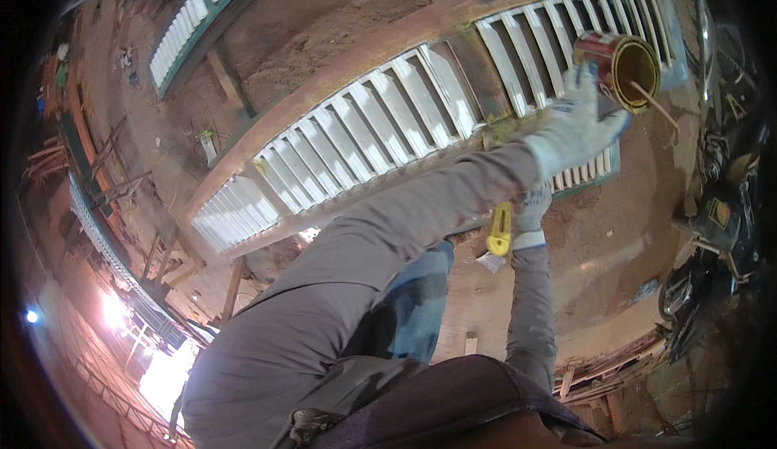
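Slats (447,93) across the long arched panel (464,57), which sweeps from nine o'clock round to two o'clock, look white along nearly their whole run, so that portion of the work seems well advanced. Brown, rusty tones and yellowish patches cover the surrounding frame, which carries no comparable white; whether any coat is due there, the view does not settle. Dark gaps between the slats toward one o'clock make coverage on their inner edges impossible to judge. At two o'clock, the gloved left hand (576,129) appears curled partway around a red tin (617,61), thumb apart from the fingers, the tin tipped with its mouth facing three o'clock and a thin stick (655,103) jutting toward four. Near three o'clock, just past the left forearm, the gloved right hand (532,206) seems folded on a yellow-handled tool (499,229); the forearm hides its fingertips and the tool's working end. A second panel (190,24) at ten o'clock, teal-edged, also shows white slats, as does a shorter strip (595,172) below the tin, so little uncoated slatwork is apparent.
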The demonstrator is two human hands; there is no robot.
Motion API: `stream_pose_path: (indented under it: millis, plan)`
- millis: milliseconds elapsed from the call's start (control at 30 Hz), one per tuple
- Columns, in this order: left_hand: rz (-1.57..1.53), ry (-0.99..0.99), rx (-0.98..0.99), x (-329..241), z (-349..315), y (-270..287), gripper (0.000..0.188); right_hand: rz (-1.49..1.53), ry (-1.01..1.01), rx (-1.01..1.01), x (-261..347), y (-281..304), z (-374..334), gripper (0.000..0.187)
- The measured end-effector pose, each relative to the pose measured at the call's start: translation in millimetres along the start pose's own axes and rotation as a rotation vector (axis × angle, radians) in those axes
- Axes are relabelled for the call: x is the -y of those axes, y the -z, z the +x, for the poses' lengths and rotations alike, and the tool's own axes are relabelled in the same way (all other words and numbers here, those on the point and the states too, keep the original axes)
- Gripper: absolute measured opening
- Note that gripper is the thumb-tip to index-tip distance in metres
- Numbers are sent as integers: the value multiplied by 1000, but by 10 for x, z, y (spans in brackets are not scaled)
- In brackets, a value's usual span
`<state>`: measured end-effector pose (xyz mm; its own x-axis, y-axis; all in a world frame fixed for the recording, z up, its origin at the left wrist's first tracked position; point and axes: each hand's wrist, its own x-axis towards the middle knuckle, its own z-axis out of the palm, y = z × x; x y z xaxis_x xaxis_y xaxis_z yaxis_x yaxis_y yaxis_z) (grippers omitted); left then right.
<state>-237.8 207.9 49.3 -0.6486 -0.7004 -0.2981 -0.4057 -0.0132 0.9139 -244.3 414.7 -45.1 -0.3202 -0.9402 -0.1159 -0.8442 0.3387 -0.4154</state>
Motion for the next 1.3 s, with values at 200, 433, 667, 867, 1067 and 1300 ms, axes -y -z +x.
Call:
stream_pose_path:
  millis: [200, 433, 667, 867, 1067, 1300]
  plan:
    - [-339, 376, -131, -221, 420, -135, 94, 110, -96, -85, 426, 414, -170, 38]
    - [-415, 357, -213, -235, 510, -17, 80, 325, -596, -145, 969, 129, -1064, 39]
    - [-324, 87, -419, 894, -783, 872, 61, 1013, -1054, -227, 1072, 281, -1658, 42]
    - [-115, 493, -641, 1639, -2700, 2328, 46, 1079, -989, -312, 940, 551, -2479, 42]
    - [-210, 451, -651, 1963, -4006, 2824, 54, 1044, -934, -374, 798, 668, -3466, 41]
    - [962, 64, -751, 1980, -4174, 2272, 72, 926, -942, -236, 904, 770, -3666, 38]
